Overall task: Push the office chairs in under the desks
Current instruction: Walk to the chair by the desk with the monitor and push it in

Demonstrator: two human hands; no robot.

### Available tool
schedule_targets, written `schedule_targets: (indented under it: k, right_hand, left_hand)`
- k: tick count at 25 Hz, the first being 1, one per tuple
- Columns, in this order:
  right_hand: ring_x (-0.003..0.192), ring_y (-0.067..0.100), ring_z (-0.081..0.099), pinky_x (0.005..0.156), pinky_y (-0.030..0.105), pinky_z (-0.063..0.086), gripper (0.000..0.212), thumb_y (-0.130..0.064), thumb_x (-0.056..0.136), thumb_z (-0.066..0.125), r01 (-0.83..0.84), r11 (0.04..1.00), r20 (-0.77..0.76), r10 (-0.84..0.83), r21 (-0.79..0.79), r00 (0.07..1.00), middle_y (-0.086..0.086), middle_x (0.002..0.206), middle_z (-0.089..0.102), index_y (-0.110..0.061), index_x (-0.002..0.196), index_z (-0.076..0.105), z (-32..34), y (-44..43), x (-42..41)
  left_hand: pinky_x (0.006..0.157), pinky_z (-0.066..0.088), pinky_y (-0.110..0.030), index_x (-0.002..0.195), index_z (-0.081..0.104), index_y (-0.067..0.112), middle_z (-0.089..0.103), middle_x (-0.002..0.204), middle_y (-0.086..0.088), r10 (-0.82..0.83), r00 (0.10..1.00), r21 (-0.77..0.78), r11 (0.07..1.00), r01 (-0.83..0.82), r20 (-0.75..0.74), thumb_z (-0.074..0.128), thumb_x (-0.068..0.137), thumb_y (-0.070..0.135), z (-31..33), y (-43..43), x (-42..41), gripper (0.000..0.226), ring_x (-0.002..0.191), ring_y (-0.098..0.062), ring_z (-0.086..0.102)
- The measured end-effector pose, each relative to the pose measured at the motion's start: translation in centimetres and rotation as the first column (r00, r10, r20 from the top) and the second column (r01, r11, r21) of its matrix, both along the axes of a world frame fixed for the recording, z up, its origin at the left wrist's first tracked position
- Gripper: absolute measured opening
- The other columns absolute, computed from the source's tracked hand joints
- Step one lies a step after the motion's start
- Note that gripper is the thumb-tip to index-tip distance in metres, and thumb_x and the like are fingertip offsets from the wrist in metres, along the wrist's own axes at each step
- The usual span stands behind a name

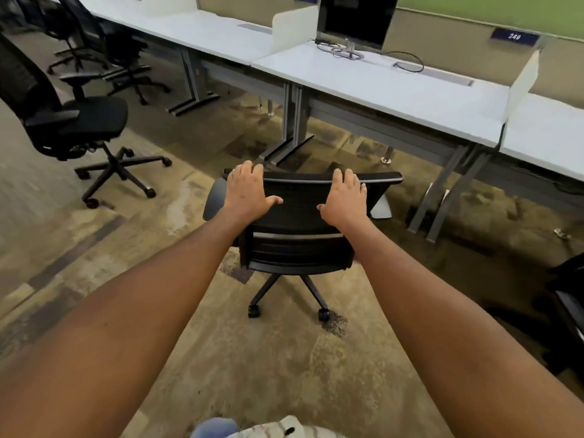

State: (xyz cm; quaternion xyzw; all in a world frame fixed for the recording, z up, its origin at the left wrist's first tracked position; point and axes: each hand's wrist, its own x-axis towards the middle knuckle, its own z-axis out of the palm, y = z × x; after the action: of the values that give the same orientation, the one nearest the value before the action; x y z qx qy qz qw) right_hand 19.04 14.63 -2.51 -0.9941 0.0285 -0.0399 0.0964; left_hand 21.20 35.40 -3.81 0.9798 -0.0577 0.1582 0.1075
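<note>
A black office chair [297, 245] stands on the carpet in front of me, its backrest facing me, a short way out from the white desk [395, 90]. My left hand [245, 192] lies over the top left of the backrest with its fingers curled over the top edge. My right hand [346, 197] grips the top right of the backrest the same way. The chair's seat is hidden behind the backrest, and its wheeled base shows below.
A second black chair [76, 124] stands out on the carpet at left, and further chairs [126, 58] sit near the far-left desk. A monitor [357, 20] and cables lie on the desk. Grey desk legs [294, 121] flank the gap ahead. Another dark chair [565, 311] shows at the right edge.
</note>
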Motion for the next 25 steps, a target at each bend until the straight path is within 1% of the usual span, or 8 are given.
schedule_targets:
  k: [2,5,8,12,15,18,20,25]
  right_hand:
    - [0.149,0.033,0.010,0.120,0.051,0.010,0.088,-0.036,0.087,0.071,0.003,0.998,-0.033,-0.004,-0.058,0.999,0.016,0.160,0.016,-0.010,0.152,0.018,-0.6,-0.7,2.0]
    - [0.146,0.035,0.018,0.117,0.059,0.004,0.070,-0.041,0.088,0.068,0.039,0.987,-0.027,-0.043,-0.155,0.999,0.013,0.150,0.036,-0.013,0.143,0.036,-1.6,-0.2,4.6]
    - [0.133,0.031,0.038,0.114,0.064,0.009,0.043,-0.038,0.085,0.065,0.149,0.973,0.055,-0.141,-0.178,0.988,0.004,0.129,0.057,-0.019,0.124,0.057,-1.9,1.6,6.9]
    - [0.119,0.023,0.052,0.108,0.055,0.020,0.038,-0.036,0.070,0.074,0.252,0.963,0.254,-0.223,-0.092,0.941,-0.004,0.112,0.068,-0.023,0.105,0.071,-3.1,3.4,9.0]
    - [0.101,0.024,0.061,0.099,0.049,0.028,0.029,-0.028,0.061,0.076,0.252,0.968,0.473,-0.225,0.007,0.852,-0.002,0.092,0.072,-0.017,0.087,0.074,-4.4,4.8,10.4]
    - [0.092,0.025,0.064,0.093,0.044,0.028,0.023,-0.026,0.059,0.071,0.268,0.963,0.593,-0.225,0.016,0.773,-0.002,0.084,0.071,-0.016,0.079,0.072,-5.2,6.8,11.6]
    - [0.091,0.024,0.064,0.092,0.043,0.028,0.021,-0.026,0.060,0.069,0.287,0.958,0.615,-0.232,0.008,0.754,-0.003,0.083,0.070,-0.016,0.078,0.071,-5.3,8.2,13.0]
    - [0.092,0.024,0.062,0.091,0.042,0.025,0.017,-0.025,0.065,0.066,0.345,0.939,0.554,-0.282,-0.010,0.784,-0.003,0.084,0.069,-0.017,0.079,0.070,-5.2,10.8,17.4]
  left_hand:
    - [0.100,0.040,-0.043,0.120,0.052,0.010,0.056,0.117,-0.011,-0.053,0.998,0.028,0.998,0.053,-0.019,0.067,0.067,0.071,-0.5,0.3,2.3,0.082,0.113,-0.030,0.051]
    - [0.087,0.044,-0.041,0.107,0.060,0.013,0.063,0.103,-0.007,-0.115,0.993,0.089,0.990,0.113,0.017,0.051,0.068,0.083,-1.6,0.9,4.6,0.080,0.099,-0.027,0.058]
    - [0.072,0.043,-0.038,0.086,0.061,0.015,0.065,0.084,-0.004,-0.172,0.968,0.114,0.982,0.153,0.185,0.040,0.075,0.085,-3.1,2.1,6.0,0.074,0.078,-0.026,0.060]
    - [0.061,0.035,-0.036,0.069,0.053,0.015,0.056,0.065,-0.004,-0.210,0.900,0.073,0.978,0.197,0.382,0.042,0.080,0.082,-3.9,3.7,8.8,0.069,0.061,-0.025,0.051]
    - [0.059,0.033,-0.036,0.069,0.057,0.012,0.056,0.064,-0.005,-0.253,0.839,0.067,0.965,0.252,0.481,0.048,0.078,0.080,-4.2,5.4,11.7,0.069,0.059,-0.025,0.051]
    - [0.061,0.032,-0.038,0.077,0.066,0.011,0.063,0.070,-0.005,-0.257,0.786,0.058,0.960,0.273,0.562,0.050,0.076,0.080,-5.1,7.0,13.9,0.071,0.062,-0.026,0.055]
    - [0.063,0.031,-0.038,0.081,0.068,0.011,0.065,0.072,-0.005,-0.253,0.771,0.054,0.960,0.274,0.584,0.051,0.074,0.082,-5.2,8.2,15.9,0.073,0.064,-0.026,0.056]
    - [0.065,0.028,-0.037,0.085,0.068,0.013,0.065,0.075,-0.004,-0.278,0.820,0.049,0.955,0.294,0.501,0.046,0.074,0.085,-4.9,10.4,21.1,0.075,0.069,-0.025,0.054]
